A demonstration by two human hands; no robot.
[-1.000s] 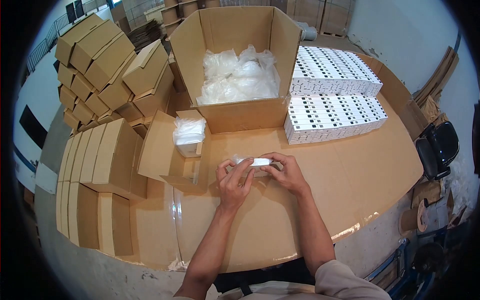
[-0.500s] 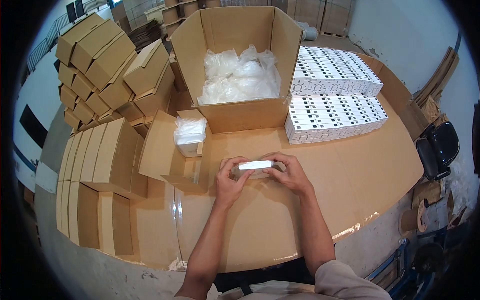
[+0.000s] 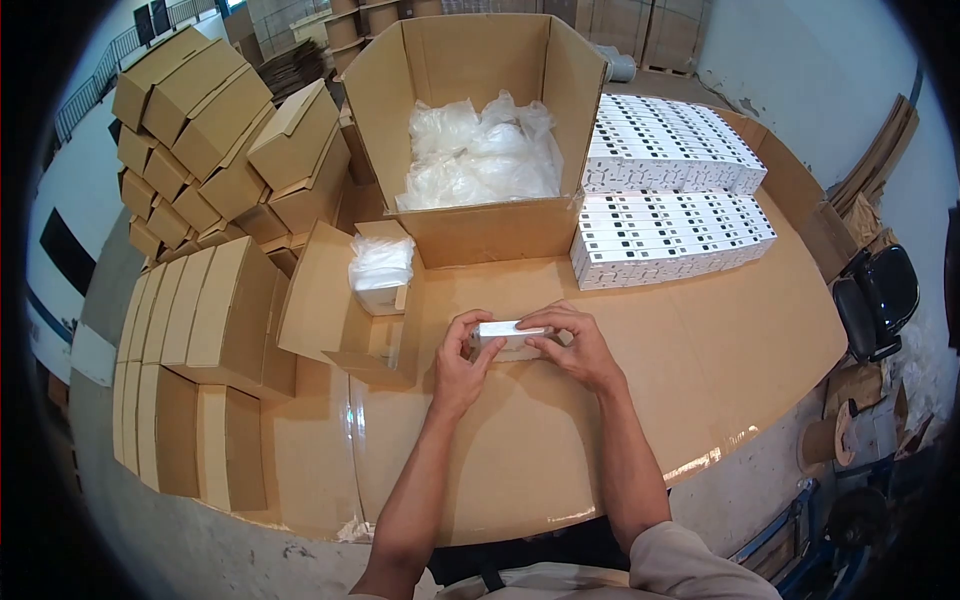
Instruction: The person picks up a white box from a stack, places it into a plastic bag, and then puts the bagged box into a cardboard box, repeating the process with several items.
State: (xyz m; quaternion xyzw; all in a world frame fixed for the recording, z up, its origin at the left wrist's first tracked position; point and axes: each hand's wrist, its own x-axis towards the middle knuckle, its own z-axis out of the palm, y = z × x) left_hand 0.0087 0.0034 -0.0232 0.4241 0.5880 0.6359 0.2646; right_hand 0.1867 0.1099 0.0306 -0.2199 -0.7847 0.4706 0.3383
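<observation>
A small white box (image 3: 512, 331) is held between both hands above the cardboard-covered table. On its left end, my left hand (image 3: 464, 362) is closed with thumb and fingers. My right hand (image 3: 575, 347) grips the right end, its fingers lying over the top edge and its thumb on the near side. Part of the box is hidden by the fingers. Left of it stands a small open carton (image 3: 318, 290), containing white items in clear plastic wrap (image 3: 382, 262).
A large open carton (image 3: 490, 230) at the back holds clear plastic bags (image 3: 480, 150). White boxes with black marks (image 3: 670, 240) are stacked at right. Brown cartons (image 3: 215, 320) are piled on the left. A black chair (image 3: 872, 300) stands beyond the table's right edge.
The white box has tilted, so more of its near side shows. The fingers of my right hand have shifted left over its top. Everything else looks the same.
</observation>
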